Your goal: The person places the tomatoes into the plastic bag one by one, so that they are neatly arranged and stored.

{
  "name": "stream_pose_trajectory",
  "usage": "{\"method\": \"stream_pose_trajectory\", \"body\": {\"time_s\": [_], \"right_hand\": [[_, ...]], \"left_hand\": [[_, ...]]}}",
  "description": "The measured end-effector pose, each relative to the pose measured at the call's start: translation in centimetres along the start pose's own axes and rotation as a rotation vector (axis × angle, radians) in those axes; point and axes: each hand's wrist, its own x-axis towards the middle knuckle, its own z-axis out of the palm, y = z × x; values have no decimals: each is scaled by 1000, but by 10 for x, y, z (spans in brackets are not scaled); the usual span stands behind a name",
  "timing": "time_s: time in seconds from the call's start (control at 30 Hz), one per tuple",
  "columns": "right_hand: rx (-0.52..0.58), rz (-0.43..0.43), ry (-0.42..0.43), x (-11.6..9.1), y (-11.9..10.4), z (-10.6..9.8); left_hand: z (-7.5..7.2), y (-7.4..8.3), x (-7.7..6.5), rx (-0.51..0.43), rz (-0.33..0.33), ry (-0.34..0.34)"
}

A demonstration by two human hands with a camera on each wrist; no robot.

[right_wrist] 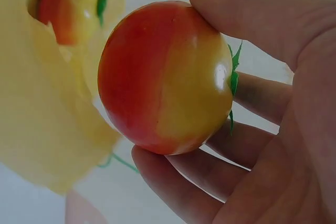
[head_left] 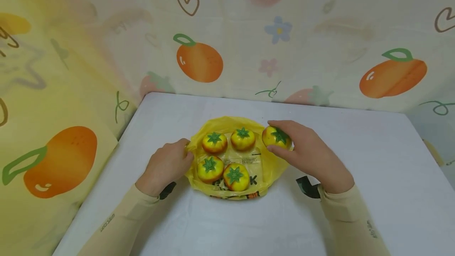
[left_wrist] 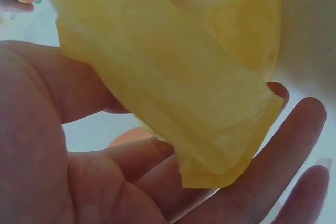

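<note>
A yellow plastic bag (head_left: 277,165) lies spread on the table, its mouth wide and facing up. Several glossy yellow-and-red toy tomatoes, one of them the front tomato (head_left: 236,177), sit inside with green star-shaped tops upward. My left hand (head_left: 167,165) pinches the bag's left rim; in the left wrist view, the thin yellow film (left_wrist: 199,103) hangs between thumb and fingers and hides part of them. Over the bag's right rim, my right hand (head_left: 305,149) grips another tomato (right_wrist: 163,82) between thumb and fingertips, its green top turned toward the palm.
The table (head_left: 373,169) has a white cover. Behind it and on the left hang fruit-print cloths (head_left: 241,50). A dark-and-white patch (head_left: 307,187) shows beside my right wrist.
</note>
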Motion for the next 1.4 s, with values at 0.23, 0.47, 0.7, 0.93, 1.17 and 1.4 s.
{"method": "stream_pose_trajectory", "body": {"time_s": [0.23, 0.47, 0.7, 0.93, 1.17, 1.4], "right_hand": [[-11, -11, -54, 6, -11, 18], [3, -62, -86, 12, -17, 35], [0, -48, -131, 14, -20, 48], [-19, -29, -166, 15, -22, 55], [-60, -14, -190, 17, -22, 60], [-62, -13, -203, 18, -20, 64]], "left_hand": [[-1, 2, 0, -4, 0, 18], [-2, 4, -2, 4, -1, 28], [-1, 3, -2, 8, 3, 30], [-1, 3, -1, 6, 14, 39], [-1, 4, -2, 6, 3, 29], [0, 4, -2, 7, 4, 27]]}}
